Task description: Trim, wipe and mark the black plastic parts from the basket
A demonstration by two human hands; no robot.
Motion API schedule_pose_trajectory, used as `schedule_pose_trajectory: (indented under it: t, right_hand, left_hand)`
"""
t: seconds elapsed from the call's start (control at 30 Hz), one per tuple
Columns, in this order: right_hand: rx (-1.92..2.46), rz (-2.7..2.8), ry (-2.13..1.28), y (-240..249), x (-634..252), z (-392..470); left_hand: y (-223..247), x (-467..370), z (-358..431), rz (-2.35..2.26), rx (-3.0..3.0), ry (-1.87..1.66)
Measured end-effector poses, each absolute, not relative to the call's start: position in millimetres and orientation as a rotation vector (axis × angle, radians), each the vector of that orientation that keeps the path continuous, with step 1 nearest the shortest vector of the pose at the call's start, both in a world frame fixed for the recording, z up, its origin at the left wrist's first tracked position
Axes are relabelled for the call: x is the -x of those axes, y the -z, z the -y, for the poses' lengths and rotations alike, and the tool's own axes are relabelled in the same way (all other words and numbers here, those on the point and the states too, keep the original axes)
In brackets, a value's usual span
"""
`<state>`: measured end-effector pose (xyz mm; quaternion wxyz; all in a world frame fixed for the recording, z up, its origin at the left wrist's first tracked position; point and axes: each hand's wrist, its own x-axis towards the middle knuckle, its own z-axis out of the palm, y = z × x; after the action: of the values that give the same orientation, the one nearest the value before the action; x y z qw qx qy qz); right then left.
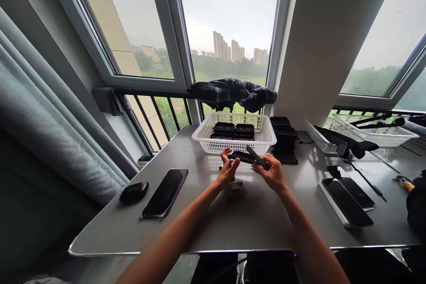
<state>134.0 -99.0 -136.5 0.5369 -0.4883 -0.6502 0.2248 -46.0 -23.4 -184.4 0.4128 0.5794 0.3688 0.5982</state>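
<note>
A black toothed strip [243,156] is held up between my two hands, in front of a white basket [233,145]. My left hand [229,166] grips the strip's left end between thumb and fingers. In my right hand [272,172] is a flat dark grey bar [256,157], tilted over the strip's right end; the fingertips below it are near that end. Inside the basket lie black toothed pieces [223,130] in two groups. More black toothed pieces [284,142] are stacked on the table right of the basket.
On the grey table [213,230], a phone [165,193] and a black mouse [134,192] lie at the left. Two phones [348,202] lie at the right. Farther right are white baskets [376,131] with black parts and a thin rod. A dark cloth [233,92] hangs on the window railing.
</note>
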Motion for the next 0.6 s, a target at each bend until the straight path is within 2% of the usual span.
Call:
schedule_pose_trajectory:
  t: [0.2, 0.43, 0.6]
  right_hand:
    - [1.142, 1.606, -0.571, 138, -130, 99]
    - [1.248, 1.562, -0.619, 138, -136, 97]
    - [1.388, 1.507, -0.520, 143, -142, 93]
  left_hand:
    - [188, 38, 27, -0.582, -1.145, -1.270]
    - [174, 44, 27, -0.587, -0.988, -1.402]
    - [165, 52, 22, -0.604, -0.986, -1.519]
